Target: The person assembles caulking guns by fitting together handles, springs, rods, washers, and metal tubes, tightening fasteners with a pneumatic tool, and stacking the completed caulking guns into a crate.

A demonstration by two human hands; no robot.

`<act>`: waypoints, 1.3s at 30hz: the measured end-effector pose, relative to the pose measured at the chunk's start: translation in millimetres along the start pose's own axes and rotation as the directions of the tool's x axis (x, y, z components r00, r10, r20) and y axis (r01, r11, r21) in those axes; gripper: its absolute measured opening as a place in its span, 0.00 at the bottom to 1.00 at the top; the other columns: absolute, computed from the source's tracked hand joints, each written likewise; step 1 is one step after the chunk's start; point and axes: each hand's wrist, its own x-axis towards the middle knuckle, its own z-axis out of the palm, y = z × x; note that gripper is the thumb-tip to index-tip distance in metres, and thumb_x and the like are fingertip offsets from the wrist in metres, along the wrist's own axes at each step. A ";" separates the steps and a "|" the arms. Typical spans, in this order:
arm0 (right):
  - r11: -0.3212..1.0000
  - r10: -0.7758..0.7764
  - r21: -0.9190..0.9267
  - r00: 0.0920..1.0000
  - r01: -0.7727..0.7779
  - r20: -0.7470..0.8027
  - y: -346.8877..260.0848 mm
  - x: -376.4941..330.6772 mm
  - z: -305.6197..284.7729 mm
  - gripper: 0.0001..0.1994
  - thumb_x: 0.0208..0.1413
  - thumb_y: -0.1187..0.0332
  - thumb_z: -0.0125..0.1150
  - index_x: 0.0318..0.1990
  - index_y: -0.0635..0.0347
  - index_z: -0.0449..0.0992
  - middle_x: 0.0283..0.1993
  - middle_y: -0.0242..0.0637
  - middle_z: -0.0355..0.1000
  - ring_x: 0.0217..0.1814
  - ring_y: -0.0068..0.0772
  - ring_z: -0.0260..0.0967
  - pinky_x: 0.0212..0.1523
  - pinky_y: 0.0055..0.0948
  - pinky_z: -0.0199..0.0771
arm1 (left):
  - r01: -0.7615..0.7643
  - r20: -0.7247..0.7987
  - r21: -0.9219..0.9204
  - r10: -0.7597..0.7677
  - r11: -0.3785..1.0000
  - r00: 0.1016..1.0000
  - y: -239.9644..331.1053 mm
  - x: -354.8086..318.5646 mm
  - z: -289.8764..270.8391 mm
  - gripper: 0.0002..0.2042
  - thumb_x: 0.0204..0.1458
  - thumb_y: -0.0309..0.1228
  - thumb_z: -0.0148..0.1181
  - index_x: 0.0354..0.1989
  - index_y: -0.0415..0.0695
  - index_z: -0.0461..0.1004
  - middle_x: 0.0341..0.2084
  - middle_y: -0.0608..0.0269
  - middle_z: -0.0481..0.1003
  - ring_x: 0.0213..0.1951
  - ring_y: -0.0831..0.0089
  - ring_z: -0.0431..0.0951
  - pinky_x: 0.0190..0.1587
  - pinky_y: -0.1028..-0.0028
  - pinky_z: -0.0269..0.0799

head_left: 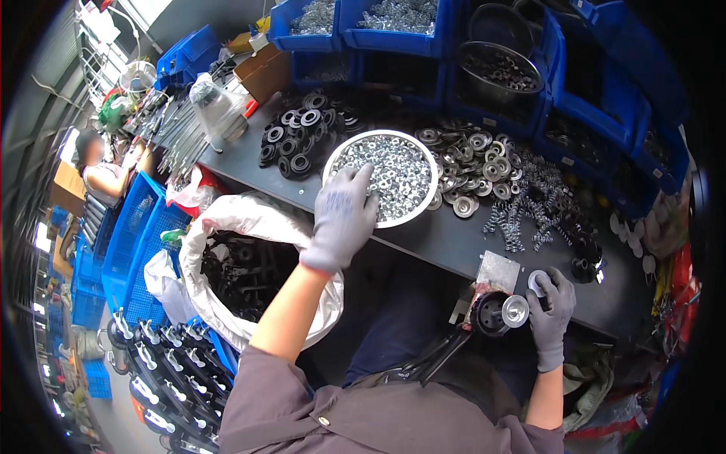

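My left hand (pixel 344 216), in a grey glove, reaches over the near-left rim of a round white bowl (pixel 434 170) filled with small shiny nuts (pixel 397 181). Its thumb and index finger are apart, with the fingertips at the nuts. My right hand (pixel 553 306), also gloved, pinches a small round metal cap (pixel 538 282) at the table's front edge. Just left of it sits a black wheel part (pixel 491 314) with a shiny metal cup (pixel 515 311) at its side. A flat metal plate (pixel 499 271) lies behind this assembly.
Black ringed discs (pixel 291 144), metal cups (pixel 476 163) and springs (pixel 522 200) lie heaped around the bowl. Blue bins (pixel 393 34) line the back. A white sack (pixel 219 219) of dark parts stands at left, near a blue crate (pixel 144 234). Another person (pixel 106 178) is far left.
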 end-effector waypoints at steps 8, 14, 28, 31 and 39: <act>0.962 0.134 0.228 0.986 -0.154 0.098 4.3 8.9 -19.5 0.18 0.43 0.71 0.67 0.45 0.59 0.76 0.48 0.44 0.72 0.50 0.44 0.70 0.49 0.38 0.69 | -0.020 0.063 0.109 0.013 0.994 0.998 -11.1 22.2 17.3 0.05 0.50 0.29 0.60 0.32 0.41 0.74 0.32 0.52 0.74 0.39 0.53 0.75 0.43 0.59 0.70; 0.521 0.127 0.803 0.957 -0.289 0.262 -59.8 32.0 -65.8 0.24 0.39 0.76 0.73 0.48 0.62 0.75 0.48 0.34 0.71 0.50 0.25 0.70 0.51 0.25 0.69 | -0.107 -0.107 0.014 0.107 0.994 0.988 -11.2 20.3 19.3 0.05 0.52 0.25 0.57 0.35 0.39 0.76 0.33 0.53 0.75 0.38 0.55 0.76 0.42 0.62 0.71; 0.851 -0.140 0.520 0.987 0.076 0.084 -91.7 35.9 -59.1 0.24 0.35 0.62 0.74 0.44 0.57 0.76 0.43 0.39 0.72 0.46 0.45 0.70 0.46 0.42 0.67 | -0.302 0.138 -0.649 0.499 0.698 0.856 145.0 -27.2 -26.1 0.11 0.43 0.17 0.62 0.36 0.41 0.77 0.33 0.57 0.74 0.34 0.63 0.75 0.36 0.68 0.72; 0.872 -0.157 0.479 0.984 0.098 0.083 -88.2 31.2 -52.6 0.24 0.36 0.62 0.74 0.44 0.57 0.76 0.44 0.39 0.71 0.46 0.45 0.71 0.45 0.41 0.68 | -0.374 0.155 -0.626 0.579 0.685 0.801 155.6 -26.8 -23.1 0.12 0.41 0.18 0.65 0.35 0.44 0.79 0.33 0.61 0.74 0.35 0.64 0.74 0.36 0.68 0.71; 0.802 -0.160 0.594 0.981 0.063 0.112 -78.1 35.5 -55.2 0.21 0.37 0.63 0.72 0.42 0.59 0.78 0.43 0.39 0.71 0.45 0.43 0.71 0.46 0.39 0.71 | -0.645 0.140 -0.496 0.787 0.581 0.601 155.1 -20.9 -19.5 0.18 0.33 0.23 0.69 0.37 0.51 0.80 0.33 0.68 0.73 0.35 0.66 0.73 0.37 0.67 0.70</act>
